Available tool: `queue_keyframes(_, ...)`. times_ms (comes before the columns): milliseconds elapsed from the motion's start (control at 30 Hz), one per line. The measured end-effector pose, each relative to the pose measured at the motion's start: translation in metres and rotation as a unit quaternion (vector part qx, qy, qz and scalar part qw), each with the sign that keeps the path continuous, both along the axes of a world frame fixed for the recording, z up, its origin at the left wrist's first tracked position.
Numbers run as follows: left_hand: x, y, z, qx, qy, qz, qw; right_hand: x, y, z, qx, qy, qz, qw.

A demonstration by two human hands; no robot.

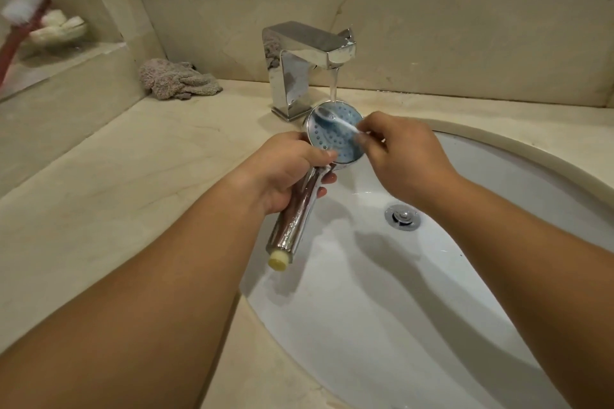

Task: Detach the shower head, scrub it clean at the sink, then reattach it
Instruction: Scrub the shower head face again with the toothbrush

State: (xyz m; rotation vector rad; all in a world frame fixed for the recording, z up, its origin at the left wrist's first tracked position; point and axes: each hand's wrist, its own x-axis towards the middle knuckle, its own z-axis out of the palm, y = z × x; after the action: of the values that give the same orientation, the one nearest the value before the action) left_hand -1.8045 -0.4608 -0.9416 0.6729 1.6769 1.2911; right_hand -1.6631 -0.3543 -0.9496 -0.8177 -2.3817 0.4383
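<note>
My left hand point(287, 169) grips the chrome handle of the detached shower head point(335, 133), whose round blue spray face tilts up over the white sink point(481, 276). The handle's cream threaded end point(278, 260) points down toward me. My right hand point(402, 156) holds a small white toothbrush point(335, 119), blurred, with its bristles on the top of the blue face. Water runs from the chrome faucet point(305, 56) onto the upper rim of the face.
A crumpled grey cloth point(176, 78) lies on the beige marble counter point(116, 176) left of the faucet. A ledge at far left carries a soap dish point(56, 31) and a red-handled brush point(16, 30). The sink drain point(402, 216) shows below my right wrist.
</note>
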Motion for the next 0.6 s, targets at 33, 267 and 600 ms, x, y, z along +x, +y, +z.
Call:
queue_keyframes(33,0.0,0.001,0.0,0.004,0.003,-0.001,1.0,-0.001,-0.001,-0.001,0.011,-0.002,0.003,1.0)
queue_keyframes(267,0.002,0.004,-0.002,0.025,0.059,-0.014,0.998,0.002,0.002,0.0,0.02,0.003,0.015,1.0)
queue_keyframes(600,-0.003,0.004,-0.002,0.023,0.111,-0.006,0.994,0.006,0.0,-0.004,0.054,0.0,0.027,0.998)
